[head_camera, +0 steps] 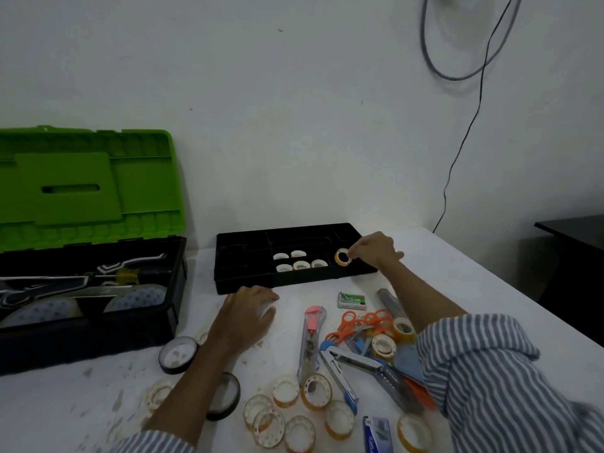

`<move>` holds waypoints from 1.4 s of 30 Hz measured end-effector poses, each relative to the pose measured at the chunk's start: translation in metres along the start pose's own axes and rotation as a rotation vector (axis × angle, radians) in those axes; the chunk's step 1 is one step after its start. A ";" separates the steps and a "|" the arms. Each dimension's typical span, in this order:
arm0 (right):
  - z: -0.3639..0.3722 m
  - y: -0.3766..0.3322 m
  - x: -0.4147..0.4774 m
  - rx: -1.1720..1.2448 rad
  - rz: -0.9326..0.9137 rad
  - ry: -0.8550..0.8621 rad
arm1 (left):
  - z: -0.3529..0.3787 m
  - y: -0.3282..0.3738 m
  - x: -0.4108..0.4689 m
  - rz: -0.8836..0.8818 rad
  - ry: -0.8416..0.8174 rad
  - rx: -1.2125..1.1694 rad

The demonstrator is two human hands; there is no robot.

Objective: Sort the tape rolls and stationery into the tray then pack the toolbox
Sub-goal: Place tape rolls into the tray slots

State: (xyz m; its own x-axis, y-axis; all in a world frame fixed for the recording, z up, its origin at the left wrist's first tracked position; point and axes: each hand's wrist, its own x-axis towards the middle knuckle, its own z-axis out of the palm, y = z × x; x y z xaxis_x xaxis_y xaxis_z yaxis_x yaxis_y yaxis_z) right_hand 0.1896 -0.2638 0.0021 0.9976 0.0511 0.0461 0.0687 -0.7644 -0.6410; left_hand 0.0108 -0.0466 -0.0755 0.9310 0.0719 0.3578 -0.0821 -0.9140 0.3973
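Note:
A black divided tray (243, 276) sits at the back of the white table, with several small white tape rolls (300, 265) lying in its middle compartment. My right hand (376, 248) pinches a small clear tape roll (342, 257) on edge over the tray's right compartment. My left hand (248, 308) rests flat on the table just in front of the tray. Several clear tape rolls (315, 392) lie near the front edge. Two black tape rolls (178, 354) sit by my left forearm. The open toolbox (91, 335) with a green lid (81, 184) stands at the left.
Between my arms lie orange scissors (351, 323), a pink-topped utility knife (312, 338), a stapler (358, 358), a staple box (352, 300) and a blue box (377, 433). The toolbox holds a yellow-handled tool and large tape rolls. A dark desk (575, 230) stands at the right.

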 end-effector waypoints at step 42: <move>0.030 -0.021 0.011 -0.038 -0.143 -0.064 | 0.003 -0.004 0.004 0.005 0.005 -0.003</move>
State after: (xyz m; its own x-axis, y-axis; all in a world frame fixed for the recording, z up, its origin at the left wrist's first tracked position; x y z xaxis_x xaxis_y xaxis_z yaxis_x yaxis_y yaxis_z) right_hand 0.1991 -0.2280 -0.0073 0.9759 0.2009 0.0851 0.2111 -0.7703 -0.6017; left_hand 0.0159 -0.0435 -0.0785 0.9287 0.0695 0.3642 -0.0877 -0.9133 0.3978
